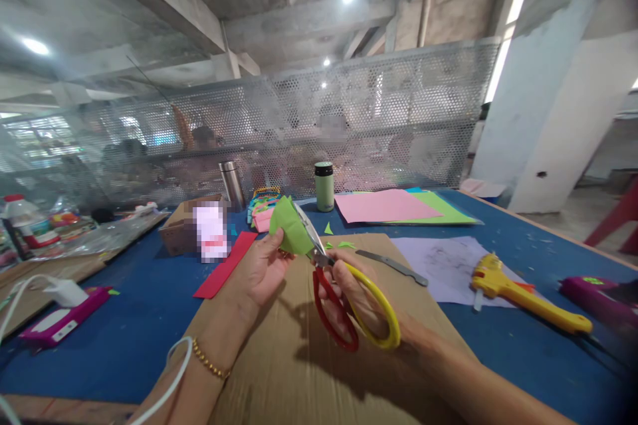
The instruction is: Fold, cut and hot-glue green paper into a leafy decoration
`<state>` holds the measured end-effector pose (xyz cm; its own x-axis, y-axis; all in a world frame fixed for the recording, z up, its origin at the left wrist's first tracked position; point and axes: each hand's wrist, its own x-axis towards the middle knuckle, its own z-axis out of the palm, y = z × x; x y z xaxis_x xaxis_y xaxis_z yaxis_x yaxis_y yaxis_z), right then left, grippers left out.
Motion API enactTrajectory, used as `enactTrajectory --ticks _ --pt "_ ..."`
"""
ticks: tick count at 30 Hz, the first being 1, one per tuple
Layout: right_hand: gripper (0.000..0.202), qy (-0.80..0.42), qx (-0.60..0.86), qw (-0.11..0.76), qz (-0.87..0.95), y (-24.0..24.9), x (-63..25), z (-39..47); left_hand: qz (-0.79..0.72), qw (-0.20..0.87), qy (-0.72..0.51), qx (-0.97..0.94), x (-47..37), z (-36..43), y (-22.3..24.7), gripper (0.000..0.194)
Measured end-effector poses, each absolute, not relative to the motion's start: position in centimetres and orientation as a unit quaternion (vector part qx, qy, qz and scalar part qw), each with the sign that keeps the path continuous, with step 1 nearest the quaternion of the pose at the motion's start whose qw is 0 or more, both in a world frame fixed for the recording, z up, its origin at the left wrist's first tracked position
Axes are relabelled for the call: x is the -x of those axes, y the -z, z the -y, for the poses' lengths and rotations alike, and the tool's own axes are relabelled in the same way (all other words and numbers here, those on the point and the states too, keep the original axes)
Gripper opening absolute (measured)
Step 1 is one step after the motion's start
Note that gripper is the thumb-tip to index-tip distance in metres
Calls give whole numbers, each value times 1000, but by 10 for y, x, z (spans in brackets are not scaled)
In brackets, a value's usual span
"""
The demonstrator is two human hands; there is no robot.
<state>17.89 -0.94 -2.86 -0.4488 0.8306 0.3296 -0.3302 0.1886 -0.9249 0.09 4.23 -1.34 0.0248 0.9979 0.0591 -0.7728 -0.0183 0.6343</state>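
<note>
My left hand (pixel 266 265) pinches a piece of light green paper (pixel 290 226) between thumb and fingers, holding it up above the cardboard sheet (pixel 279 358). In my right hand (pixel 343 282) is a pair of scissors (pixel 323 257) with one red and one yellow handle loop. Their blades point up and away, right against the paper's right edge; whether they are cutting into it I cannot tell. Small green paper scraps (pixel 339 245) lie on the cardboard just beyond. A flat grey metal blade (pixel 393 265) rests to the right of my right hand.
A yellow glue gun (pixel 528 295) lies on purple paper (pixel 423 249) at right. Pink paper (pixel 383 206) tops coloured sheets behind. A green tumbler (pixel 324 187), steel flask (pixel 232 184) and cardboard box (pixel 179 226) stand at the back. Red paper (pixel 226 265) and a magenta power strip (pixel 67 319) lie left.
</note>
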Motion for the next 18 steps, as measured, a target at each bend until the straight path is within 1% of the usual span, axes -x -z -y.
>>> enactTrajectory --ticks 3,6,9,13,15,18 --pt "44 -607 189 470 612 30 -179 12 -214 667 -664 -261 0 -43 15 36" --pt "45 -585 208 458 637 26 -181 16 -209 668 -660 -272 0 -41 13 37" --pt "46 -540 258 445 666 21 -185 18 -203 669 -662 -271 1 -41 10 33" --pt "47 -520 277 423 688 16 -190 18 -208 666 -670 -254 4 -42 7 17" --pt "46 -523 269 409 698 15 -191 18 -200 663 -680 -242 4 -43 5 16" --pt "47 -529 265 391 705 14 -191 20 -187 655 -698 -221 4 -42 0 21"
